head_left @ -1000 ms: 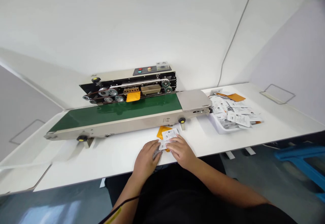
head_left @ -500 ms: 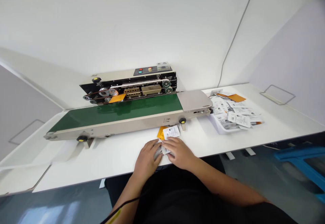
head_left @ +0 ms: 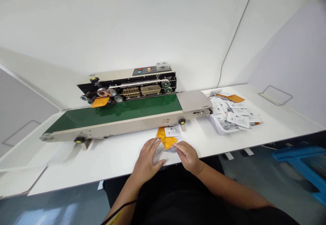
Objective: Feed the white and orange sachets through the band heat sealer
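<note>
My left hand [head_left: 147, 161] rests with spread fingers at the near edge of an orange pouch [head_left: 165, 138], beside a white sachet [head_left: 159, 147]. My right hand [head_left: 187, 156] touches the pouch's lower right edge with bunched fingertips. A white printed card [head_left: 172, 132] lies on top of the pouch. Behind them stands a beige band sealer [head_left: 127, 90] with exposed wheels and a green conveyor belt [head_left: 122, 113]. Another orange pouch [head_left: 100, 102] sticks out at the sealer's left end, above the belt.
A white tray [head_left: 219, 125] on the right holds several white printed sachets and orange pouches. The sealer's near wheels and feet stand just beyond my hands on the white table [head_left: 102, 160]. A blue frame [head_left: 300, 163] sits on the floor at lower right.
The orange pouch at the sealer has travelled left along the belt. My hands have parted, showing more of the orange pouch between them, and the white card has shifted on it.
</note>
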The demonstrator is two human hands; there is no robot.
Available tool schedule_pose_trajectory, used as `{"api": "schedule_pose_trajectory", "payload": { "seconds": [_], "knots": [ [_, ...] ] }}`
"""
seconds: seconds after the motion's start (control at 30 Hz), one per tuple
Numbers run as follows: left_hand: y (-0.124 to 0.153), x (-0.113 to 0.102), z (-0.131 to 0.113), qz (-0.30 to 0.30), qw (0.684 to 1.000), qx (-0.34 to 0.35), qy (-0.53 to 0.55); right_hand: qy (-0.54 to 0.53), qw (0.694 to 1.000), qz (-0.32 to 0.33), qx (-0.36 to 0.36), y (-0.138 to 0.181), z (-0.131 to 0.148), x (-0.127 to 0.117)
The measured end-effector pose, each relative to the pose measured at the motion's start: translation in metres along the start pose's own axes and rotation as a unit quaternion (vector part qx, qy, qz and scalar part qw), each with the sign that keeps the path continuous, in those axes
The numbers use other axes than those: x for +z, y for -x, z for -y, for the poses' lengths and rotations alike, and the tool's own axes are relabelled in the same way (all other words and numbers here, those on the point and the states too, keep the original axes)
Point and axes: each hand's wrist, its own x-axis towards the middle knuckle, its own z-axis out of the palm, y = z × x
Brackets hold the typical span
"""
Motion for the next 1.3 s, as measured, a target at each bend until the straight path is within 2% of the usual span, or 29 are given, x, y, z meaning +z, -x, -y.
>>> {"api": "schedule_pose_trajectory", "payload": {
  "seconds": [0.17,0.37,0.53,0.7,0.87,0.93,1.0,1.1,1.17,1.23,1.3],
  "knots": [
    [0.0,-0.001,0.0,0.007,1.0,0.004,0.007,-0.011,0.992,-0.045,0.113,-0.002,0.002,-0.001],
    [0.001,-0.007,-0.004,0.01,1.0,0.015,0.014,-0.024,0.987,-0.018,0.156,0.001,-0.001,0.003],
    [0.0,-0.02,-0.007,0.045,0.996,0.05,0.056,-0.043,0.984,0.076,0.154,0.001,0.001,0.01],
    [0.002,-0.02,-0.001,0.009,0.996,0.043,0.072,-0.064,0.963,0.162,0.206,-0.027,0.017,0.009],
    [0.004,-0.021,0.0,-0.015,0.994,0.022,0.107,-0.072,0.931,0.292,0.208,-0.078,0.029,-0.019],
    [0.004,-0.022,-0.002,-0.016,0.993,0.016,0.12,-0.11,0.917,0.304,0.233,-0.103,0.026,-0.035],
    [0.004,-0.022,-0.003,-0.017,0.992,0.013,0.127,-0.156,0.915,0.257,0.269,-0.132,0.016,-0.051],
    [0.005,-0.021,-0.004,-0.018,0.991,0.008,0.132,-0.18,0.928,0.079,0.318,-0.184,-0.007,-0.07],
    [0.005,-0.021,-0.003,-0.02,0.99,0.007,0.137,-0.194,0.917,-0.03,0.346,-0.216,-0.023,-0.077],
    [0.006,-0.021,-0.003,-0.023,0.99,0.007,0.139,-0.212,0.897,-0.082,0.379,-0.24,-0.038,-0.08],
    [0.008,-0.022,-0.003,-0.026,0.99,0.007,0.139,-0.23,0.875,-0.085,0.418,-0.254,-0.049,-0.078]
  ]
}}
